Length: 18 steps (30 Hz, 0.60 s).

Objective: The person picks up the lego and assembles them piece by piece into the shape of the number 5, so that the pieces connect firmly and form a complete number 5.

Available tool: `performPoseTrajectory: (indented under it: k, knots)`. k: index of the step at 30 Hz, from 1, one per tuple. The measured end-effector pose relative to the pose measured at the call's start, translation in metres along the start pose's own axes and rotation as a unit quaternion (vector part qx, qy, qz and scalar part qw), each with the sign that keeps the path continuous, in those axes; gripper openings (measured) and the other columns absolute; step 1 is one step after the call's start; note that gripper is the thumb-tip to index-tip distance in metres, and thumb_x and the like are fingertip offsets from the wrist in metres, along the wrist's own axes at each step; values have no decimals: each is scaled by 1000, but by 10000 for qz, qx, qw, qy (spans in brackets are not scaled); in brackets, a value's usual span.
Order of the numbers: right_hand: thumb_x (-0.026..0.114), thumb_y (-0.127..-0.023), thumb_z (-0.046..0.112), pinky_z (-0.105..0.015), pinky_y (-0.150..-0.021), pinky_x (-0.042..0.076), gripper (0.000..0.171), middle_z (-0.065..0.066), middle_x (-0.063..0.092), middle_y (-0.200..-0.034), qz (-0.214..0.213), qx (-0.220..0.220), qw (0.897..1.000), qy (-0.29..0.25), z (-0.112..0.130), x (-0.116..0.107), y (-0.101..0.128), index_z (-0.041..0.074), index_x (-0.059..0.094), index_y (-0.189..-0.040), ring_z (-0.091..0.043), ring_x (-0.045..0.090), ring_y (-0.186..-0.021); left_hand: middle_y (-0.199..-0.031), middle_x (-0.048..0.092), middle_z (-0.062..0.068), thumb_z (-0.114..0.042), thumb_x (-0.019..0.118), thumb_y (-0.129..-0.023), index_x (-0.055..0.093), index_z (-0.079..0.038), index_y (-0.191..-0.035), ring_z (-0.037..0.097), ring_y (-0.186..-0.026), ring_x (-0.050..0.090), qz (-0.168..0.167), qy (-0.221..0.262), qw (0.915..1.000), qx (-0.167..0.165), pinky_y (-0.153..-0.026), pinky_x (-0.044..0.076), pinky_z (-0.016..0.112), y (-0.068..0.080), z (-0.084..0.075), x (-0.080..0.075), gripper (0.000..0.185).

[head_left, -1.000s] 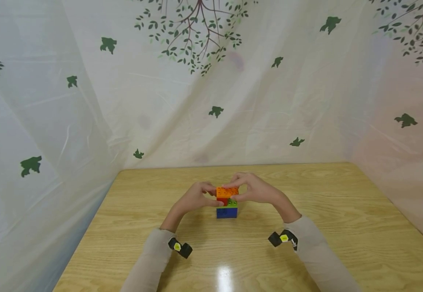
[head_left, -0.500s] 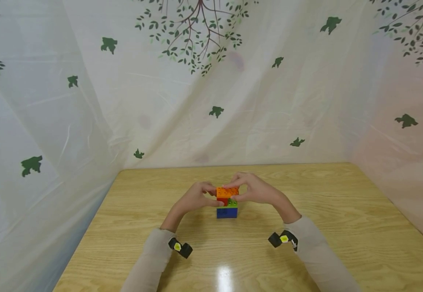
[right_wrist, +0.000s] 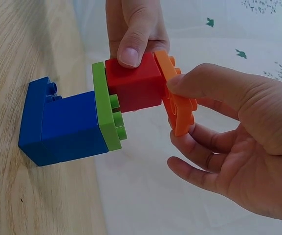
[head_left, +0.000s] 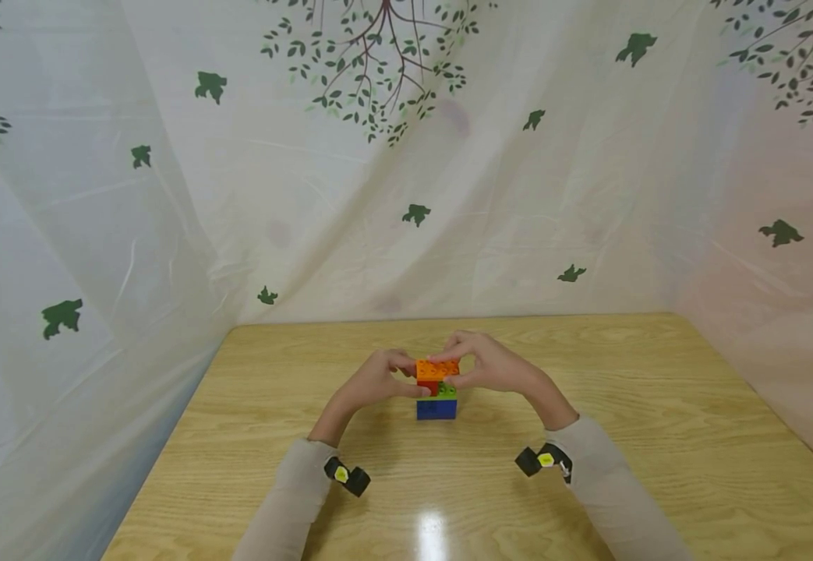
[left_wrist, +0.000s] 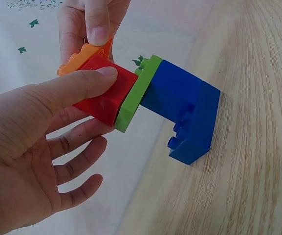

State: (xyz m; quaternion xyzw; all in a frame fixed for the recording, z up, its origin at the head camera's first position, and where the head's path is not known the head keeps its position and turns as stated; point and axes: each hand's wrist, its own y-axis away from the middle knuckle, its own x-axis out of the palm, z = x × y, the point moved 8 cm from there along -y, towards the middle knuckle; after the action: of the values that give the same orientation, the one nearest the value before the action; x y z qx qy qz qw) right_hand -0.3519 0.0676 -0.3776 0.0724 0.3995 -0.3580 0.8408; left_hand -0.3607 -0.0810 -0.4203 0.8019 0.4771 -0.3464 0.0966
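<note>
A small tower of toy building bricks stands on the table in front of me. At its foot lies a thin blue brick (right_wrist: 30,117), and a taller blue brick (right_wrist: 72,125) sits on top of that. Above them come a lime green plate (right_wrist: 105,107) with bare studs at one end, then a red brick (right_wrist: 133,90). An orange plate (head_left: 437,369) caps the red brick and overhangs it on the right. My left hand (head_left: 374,379) pinches the red brick, thumb on its near face. My right hand (head_left: 496,365) holds the orange plate between thumb and fingers.
The wooden table (head_left: 252,436) reaches back to a pale curtain (head_left: 336,234) printed with leaves and birds. Each sleeve cuff carries a black wrist camera, one on the left (head_left: 357,481) and one on the right (head_left: 528,460).
</note>
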Motion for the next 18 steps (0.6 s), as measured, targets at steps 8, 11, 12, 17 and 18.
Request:
performPoseTrajectory:
  k: [8, 11, 12, 17, 18]
  knots:
    - [76, -91, 11, -31, -81, 53, 41, -6, 63, -108, -28, -48, 10000, 7, 0, 0, 1, 6, 68, -131, -20, 53, -98, -98, 73, 2, -23, 85, -84, 79, -11, -97, 13, -91, 58, 8, 8, 10000, -32, -90, 50, 42, 0, 0, 0, 20]
    - [76, -91, 11, -30, -81, 53, 41, -6, 63, -108, -31, -69, 10000, 42, 0, 0, 0, 6, 68, -131, -19, 53, -97, -98, 73, 2, -23, 85, -84, 79, -11, -97, 13, -92, 58, 10, 4, 10000, -22, -90, 50, 44, 1, 0, 0, 20]
    - [76, -91, 11, -30, -81, 52, 41, -6, 63, -108, -30, -84, 9999, 65, 0, 0, 0, 6, 69, -131, -19, 53, -97, -98, 73, 2, -23, 85, -84, 79, -11, -97, 13, -92, 59, 11, 14, 10000, -19, -90, 50, 45, 1, 0, 0, 20]
    - [76, -92, 12, -28, -82, 51, 40, -5, 63, -108, -20, -135, 9998, 158, 0, 0, 0, 6, 69, -131, -19, 53, -97, -97, 73, 3, -22, 85, -84, 78, -10, -96, 14, -91, 58, 10, 76, 10000, 20, -90, 50, 47, 1, -1, 0, 19]
    - [76, -92, 12, -27, -82, 50, 40, -5, 63, -108, -21, -130, 9998, 163, 0, 0, 0, 6, 69, -131, -19, 53, -97, -97, 73, 4, -22, 85, -84, 78, -9, -96, 14, -91, 58, 5, 76, 10000, 38, -90, 50, 48, 1, -2, 0, 19]
